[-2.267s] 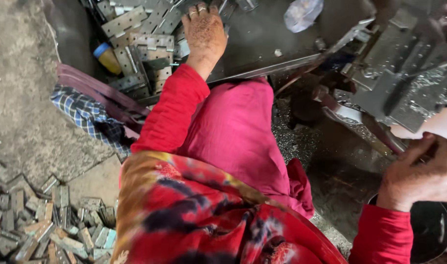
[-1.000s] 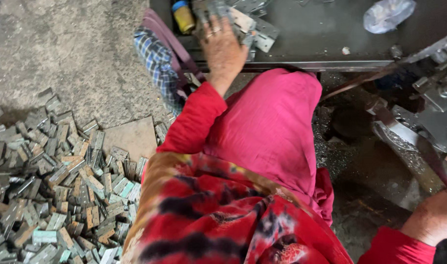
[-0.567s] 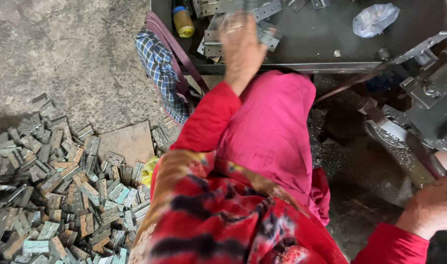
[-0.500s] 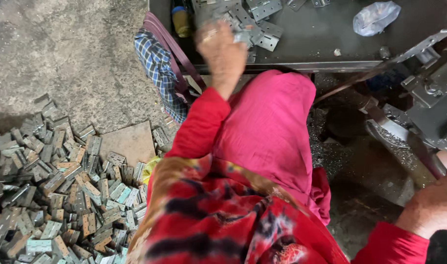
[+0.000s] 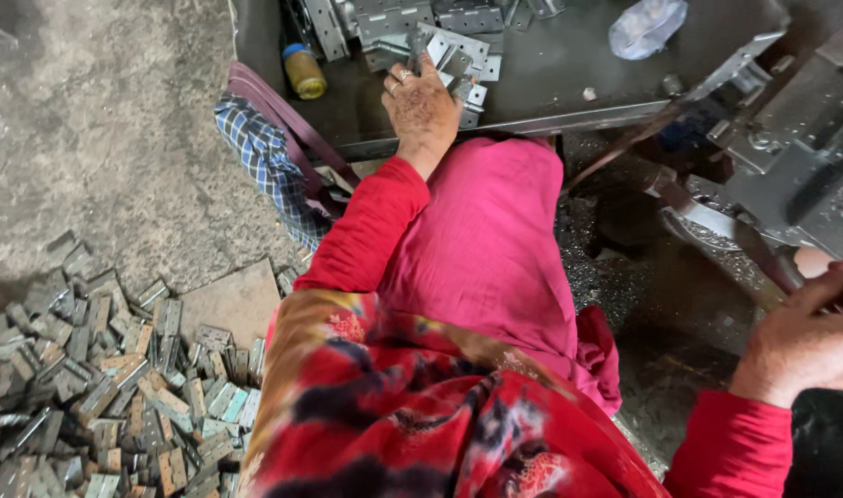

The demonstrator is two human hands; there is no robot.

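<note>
My left hand [image 5: 419, 103] reaches forward onto a dark metal tray [image 5: 550, 74] and closes its fingers around grey metal hinges [image 5: 444, 51] at the near edge of a heap of them. My right hand [image 5: 813, 332] rests at the lower right, beside a grey metal press machine [image 5: 790, 157], fingers curled; what it holds, if anything, is hidden. Red sleeves and pink clothing fill the middle of the view.
A large pile of metal hinges [image 5: 89, 387] lies on the concrete floor at the lower left. A yellow bottle with a blue cap [image 5: 304, 72] stands on the tray. A checked cloth [image 5: 265, 166] hangs by the tray, and a crumpled plastic bag [image 5: 647, 23] lies at its far side.
My left hand has stayed on the hinge heap, shifting slightly as it gathers pieces. The view has swung left and down, bringing the floor pile into sight. My right hand stays near the machine.
</note>
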